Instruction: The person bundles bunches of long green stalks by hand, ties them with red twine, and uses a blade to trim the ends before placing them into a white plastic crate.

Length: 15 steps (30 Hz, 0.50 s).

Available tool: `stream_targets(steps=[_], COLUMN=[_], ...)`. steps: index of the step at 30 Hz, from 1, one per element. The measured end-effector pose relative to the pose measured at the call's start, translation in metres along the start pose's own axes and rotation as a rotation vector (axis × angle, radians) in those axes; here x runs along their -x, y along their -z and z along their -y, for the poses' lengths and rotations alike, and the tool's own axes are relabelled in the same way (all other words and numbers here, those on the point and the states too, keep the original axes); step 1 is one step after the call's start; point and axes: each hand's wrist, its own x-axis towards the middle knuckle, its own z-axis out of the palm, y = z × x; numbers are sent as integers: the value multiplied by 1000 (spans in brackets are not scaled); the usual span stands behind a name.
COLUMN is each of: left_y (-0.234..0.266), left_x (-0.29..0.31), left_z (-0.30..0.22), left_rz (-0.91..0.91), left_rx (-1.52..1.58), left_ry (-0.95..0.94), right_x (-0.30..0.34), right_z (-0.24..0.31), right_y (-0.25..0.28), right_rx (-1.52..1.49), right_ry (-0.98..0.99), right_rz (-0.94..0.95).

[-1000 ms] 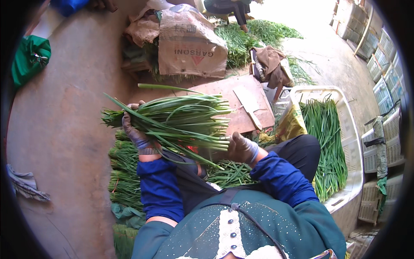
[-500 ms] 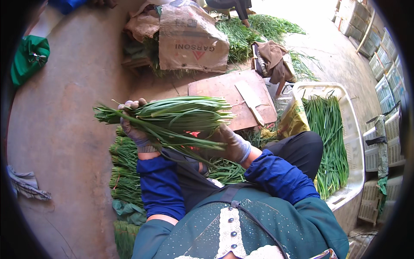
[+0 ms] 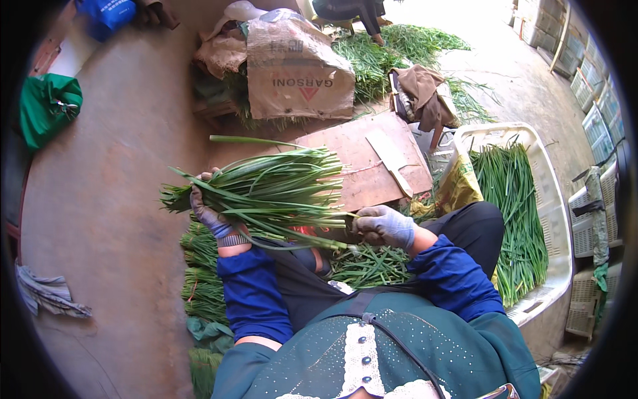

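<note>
A thick bunch of garlic chives (image 3: 279,183) lies crosswise in front of me, its pale cut ends to the right and leaf tips to the left. My left hand (image 3: 211,211), in a stained glove, is wrapped round the leafy end. At the cut ends my right hand (image 3: 384,226), gloved too, has its fingers curled in a pinch on a chive stem (image 3: 348,213) that sticks out from the bunch. One loose stalk juts from the top of the bunch, and others droop below. Loose chives (image 3: 372,264) lie beneath, between my legs.
Ahead is a board (image 3: 332,143) with a flat white blade-like tool (image 3: 389,158) on it. To the right stands a white crate (image 3: 561,253) of chives. Tied bundles (image 3: 203,266) are stacked at left. Beyond are a sack (image 3: 299,73), a chives heap (image 3: 425,43) and another person's leg (image 3: 369,20).
My right hand has gone from spread against the cut ends to a pinch on a stem, slightly farther right. The bunch now sits looser, with stalks jutting out above and below.
</note>
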Motion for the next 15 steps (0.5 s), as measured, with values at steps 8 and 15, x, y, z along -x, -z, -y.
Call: stream_targets(steps=[8, 15], left_y=[6, -14], left_x=[0, 9], left_z=[-2, 0], left_rz=[-69, -47], left_rx=[37, 83], left_ry=[25, 19], right_x=[25, 10], right_z=[-24, 42], right_y=[-8, -9], right_rx=[1078, -293], right_ry=[-253, -237], right_rz=[101, -233])
